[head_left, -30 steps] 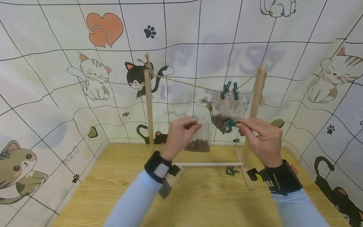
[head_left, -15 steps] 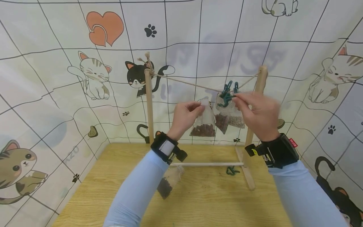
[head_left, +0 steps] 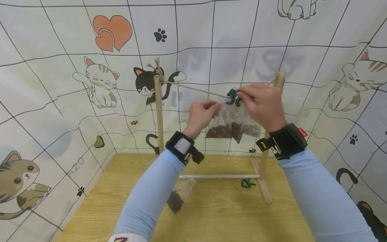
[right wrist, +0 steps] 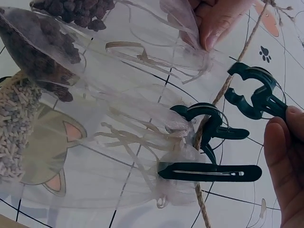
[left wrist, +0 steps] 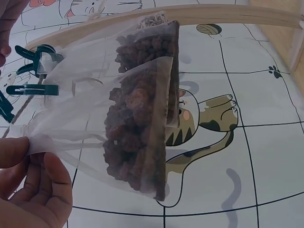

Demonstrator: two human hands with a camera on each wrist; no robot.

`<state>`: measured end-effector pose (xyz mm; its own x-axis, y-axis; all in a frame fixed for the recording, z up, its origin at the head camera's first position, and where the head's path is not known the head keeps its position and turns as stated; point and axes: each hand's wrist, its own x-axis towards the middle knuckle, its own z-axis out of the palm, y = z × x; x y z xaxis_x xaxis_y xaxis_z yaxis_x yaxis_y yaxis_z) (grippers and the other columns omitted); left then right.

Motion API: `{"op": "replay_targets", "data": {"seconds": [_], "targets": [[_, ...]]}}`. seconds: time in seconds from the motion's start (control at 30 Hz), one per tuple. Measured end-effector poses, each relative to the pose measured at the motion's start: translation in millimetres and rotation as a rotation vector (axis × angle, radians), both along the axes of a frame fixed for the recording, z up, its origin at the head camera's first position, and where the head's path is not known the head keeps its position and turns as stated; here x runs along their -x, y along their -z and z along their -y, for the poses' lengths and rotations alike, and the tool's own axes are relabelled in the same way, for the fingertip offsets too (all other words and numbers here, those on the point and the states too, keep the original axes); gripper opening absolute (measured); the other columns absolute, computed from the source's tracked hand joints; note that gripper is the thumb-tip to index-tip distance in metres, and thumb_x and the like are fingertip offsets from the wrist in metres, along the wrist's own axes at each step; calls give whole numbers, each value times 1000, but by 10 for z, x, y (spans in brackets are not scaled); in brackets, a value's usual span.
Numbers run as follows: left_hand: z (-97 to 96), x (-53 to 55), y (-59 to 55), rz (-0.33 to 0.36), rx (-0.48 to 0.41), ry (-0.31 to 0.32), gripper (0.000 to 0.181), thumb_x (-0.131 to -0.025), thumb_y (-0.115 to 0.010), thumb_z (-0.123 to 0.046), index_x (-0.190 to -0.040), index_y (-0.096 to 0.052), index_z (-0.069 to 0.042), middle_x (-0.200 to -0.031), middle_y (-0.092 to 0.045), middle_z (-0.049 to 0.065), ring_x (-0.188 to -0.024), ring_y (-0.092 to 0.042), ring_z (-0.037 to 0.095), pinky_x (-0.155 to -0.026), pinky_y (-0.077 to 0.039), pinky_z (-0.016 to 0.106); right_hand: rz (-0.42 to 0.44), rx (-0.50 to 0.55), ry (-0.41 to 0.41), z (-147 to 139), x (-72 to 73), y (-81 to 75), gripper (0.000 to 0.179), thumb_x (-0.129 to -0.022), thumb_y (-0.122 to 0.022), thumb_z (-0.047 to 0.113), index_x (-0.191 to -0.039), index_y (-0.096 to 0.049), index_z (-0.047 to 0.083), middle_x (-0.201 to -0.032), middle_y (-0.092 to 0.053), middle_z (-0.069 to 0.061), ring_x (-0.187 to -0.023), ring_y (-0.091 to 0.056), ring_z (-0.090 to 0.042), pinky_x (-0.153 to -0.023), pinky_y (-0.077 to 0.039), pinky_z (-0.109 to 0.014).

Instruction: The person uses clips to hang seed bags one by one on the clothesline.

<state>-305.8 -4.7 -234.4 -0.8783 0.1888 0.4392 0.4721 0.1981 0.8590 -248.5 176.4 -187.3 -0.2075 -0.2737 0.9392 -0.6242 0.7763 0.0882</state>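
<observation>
My left hand [head_left: 201, 116] pinches the gathered neck of a sheer drawstring pouch [left wrist: 135, 137] of reddish-brown chunks, held up just below the rope [head_left: 193, 88]. My right hand [head_left: 266, 104] pinches the handles of a green clip [right wrist: 259, 90]. In the right wrist view that clip's jaws stand spread beside the rope, near the pouch's top. Two other green clips [right wrist: 209, 172] grip the rope and the necks of two hanging pouches, one with dark chunks [head_left: 237, 132] and one with pale pellets [head_left: 252, 130]. My right hand partly covers these clips in the head view.
The rope spans two wooden posts [head_left: 159, 114] of a stand, with a low crossbar [head_left: 223, 176]. On the wooden table [head_left: 229, 215] lie a pouch with black contents [head_left: 175, 201], partly behind my left sleeve, and a loose green clip [head_left: 248, 183]. A cat-patterned sheet hangs behind.
Both hands have risen to the rope. The left has brought its pouch up and slightly right, beside the hanging ones; the right has carried its clip up and left to the rope.
</observation>
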Motion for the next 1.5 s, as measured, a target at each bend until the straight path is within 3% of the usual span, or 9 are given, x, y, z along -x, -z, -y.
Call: {"op": "replay_targets", "data": {"seconds": [0.07,0.2,0.27,0.4,0.77,1.07,1.27,1.33,1.5], "targets": [[-2,12,-23,6,2,2,23,-90,-59,-27,-104,-69,-11,-86,-68,2,-76,-62,15,-67,-50,26,26,-27,49,12,24,-30,16,-88,-62,22,-87,-73,11,-77,-69,-7,-68,-63,-24,-109,-19,-53],[-2,17,-69,2,0,7,21,-90,-59,-27,-102,-70,-13,-84,-67,2,-75,-61,15,-67,-49,26,102,-69,98,36,70,-89,16,-89,-61,24,-87,-73,14,-75,-68,-4,-63,-57,-21,-100,-23,-54],[-2,15,-92,-9,3,10,20,-90,-59,-26,-102,-70,-15,-83,-67,2,-75,-60,16,-65,-48,25,149,-92,77,45,93,-115,16,-89,-60,21,-88,-72,11,-76,-68,-6,-62,-55,-20,-83,-37,-45],[-5,18,-122,-27,-5,16,19,-90,-60,-25,-102,-70,-14,-83,-67,2,-74,-59,15,-63,-47,25,206,-116,10,56,136,-144,15,-89,-60,13,-89,-71,5,-75,-66,-10,-60,-53,-19,-53,-37,-31],[-18,38,-87,-28,-63,-13,19,-86,-65,-23,-100,-71,-13,-85,-69,0,-75,-63,13,-68,-51,25,403,-107,-13,64,145,-148,16,-86,-64,16,-96,-70,5,-79,-67,-8,-65,-57,-16,-55,-43,-28],[8,65,-58,-66,53,-36,17,-87,-63,-23,-101,-69,-13,-86,-69,-2,-75,-63,10,-67,-48,24,483,-167,-6,46,107,-154,26,-84,-67,24,-100,-67,4,-83,-68,-8,-72,-63,-19,-66,-51,-33],[63,54,-5,-115,113,-9,19,-87,-63,-24,-101,-70,-12,-88,-70,-2,-79,-62,10,-69,-47,25,446,-176,-16,11,5,-168,36,-82,-69,27,-110,-66,4,-91,-68,-10,-73,-63,-18,-77,-49,-34],[87,38,16,-137,138,3,20,-88,-63,-24,-101,-70,-12,-89,-70,-2,-80,-61,11,-70,-47,25,386,-150,-18,-14,-65,-165,38,-81,-69,28,-113,-65,6,-93,-68,-8,-77,-62,-19,-102,-35,-41],[166,-21,63,-210,179,48,23,-89,-60,-23,-108,-67,-11,-96,-69,0,-80,-61,10,-70,-48,24,190,-69,-70,-98,-282,-111,30,-81,-69,19,-110,-68,8,-98,-69,-9,-89,-62,-21,-105,-31,-32]]}}
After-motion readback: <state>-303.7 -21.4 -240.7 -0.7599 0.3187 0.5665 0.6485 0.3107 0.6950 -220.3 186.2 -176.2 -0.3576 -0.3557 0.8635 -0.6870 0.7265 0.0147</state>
